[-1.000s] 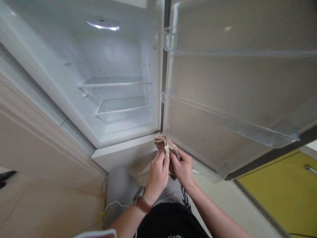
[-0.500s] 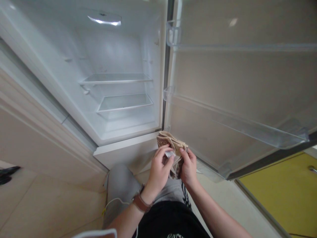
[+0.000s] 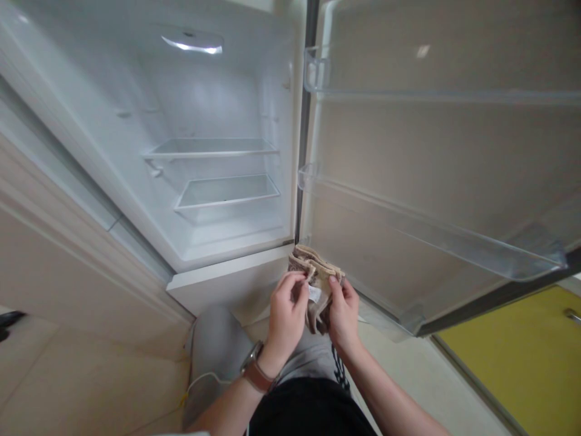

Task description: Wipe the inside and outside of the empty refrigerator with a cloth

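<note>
a folded beige-and-brown patterned fabric cloth (image 3: pixel 324 272) is held up between the 2 hands, above the lap and just near of the open white refrigerator (image 3: pixel 200 91). the left hand (image 3: pixel 287 306) has its thumb and fingers pinched on the cloth's left edge, beside a small white fabric label (image 3: pixel 314 293); the right hand (image 3: pixel 344 312) pinches the right edge, thumb on top, its other fingers mostly hidden behind.

the cloth looks light, soft and limp, unlikely to slip or break; its layers could fan apart, so a pinch through all the folds at both edges seems surest.

on the far left are 2 framed glass shelves (image 3: pixel 227 191). the broad grey refrigerator door (image 3: pixel 431 145), with its clear plastic door bin (image 3: pixel 476 245), stands open and blocks the right side. a thin white cord (image 3: pixel 206 376) trails at the near left.
</note>
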`<state>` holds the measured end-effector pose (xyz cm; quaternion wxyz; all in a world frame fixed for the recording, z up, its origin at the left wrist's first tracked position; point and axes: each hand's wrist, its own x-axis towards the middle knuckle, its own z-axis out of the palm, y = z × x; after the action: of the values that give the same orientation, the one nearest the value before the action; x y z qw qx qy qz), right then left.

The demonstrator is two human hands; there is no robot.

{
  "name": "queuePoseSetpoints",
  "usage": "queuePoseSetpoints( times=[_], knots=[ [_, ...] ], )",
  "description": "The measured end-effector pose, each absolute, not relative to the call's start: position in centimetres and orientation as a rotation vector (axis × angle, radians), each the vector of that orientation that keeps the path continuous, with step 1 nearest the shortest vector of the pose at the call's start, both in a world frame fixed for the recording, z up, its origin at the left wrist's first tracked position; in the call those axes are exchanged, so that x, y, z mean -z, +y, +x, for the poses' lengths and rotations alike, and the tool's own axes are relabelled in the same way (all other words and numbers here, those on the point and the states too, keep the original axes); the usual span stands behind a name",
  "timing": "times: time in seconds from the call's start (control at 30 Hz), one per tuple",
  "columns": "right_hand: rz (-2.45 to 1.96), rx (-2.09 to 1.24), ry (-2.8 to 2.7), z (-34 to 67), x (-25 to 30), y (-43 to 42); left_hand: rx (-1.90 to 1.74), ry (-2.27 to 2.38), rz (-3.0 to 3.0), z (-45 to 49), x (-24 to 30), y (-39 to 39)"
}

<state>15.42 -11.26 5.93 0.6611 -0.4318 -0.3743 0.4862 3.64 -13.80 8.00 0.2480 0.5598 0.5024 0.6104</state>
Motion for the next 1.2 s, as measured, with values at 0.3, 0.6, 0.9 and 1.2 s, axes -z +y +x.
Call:
queuePoseSetpoints(
  times=[0.3, 0.6, 0.9, 1.2],
  knots=[
    [-0.948, -1.089, -0.931, 15.1, -7.2, -12.1, -1.491, 1.358, 1.923, 5.0, -6.8, -15.4],
    [-0.825, -1.203, -0.772, 15.4, -7.0, -11.7, -1.313, 1.287, 2.173, 4.5, -6.3, -15.2],
    [-0.815, -1.435, -0.409, 17.1, -8.7, -11.0, -1.313, 1.338, 2.555, 2.2, -3.0, -16.0],
    [-0.683, -1.861, -0.338, 18.1, -9.4, -10.9, -1.555, 1.319, 2.504, 0.5, -2.4, -14.6]
  ],
)
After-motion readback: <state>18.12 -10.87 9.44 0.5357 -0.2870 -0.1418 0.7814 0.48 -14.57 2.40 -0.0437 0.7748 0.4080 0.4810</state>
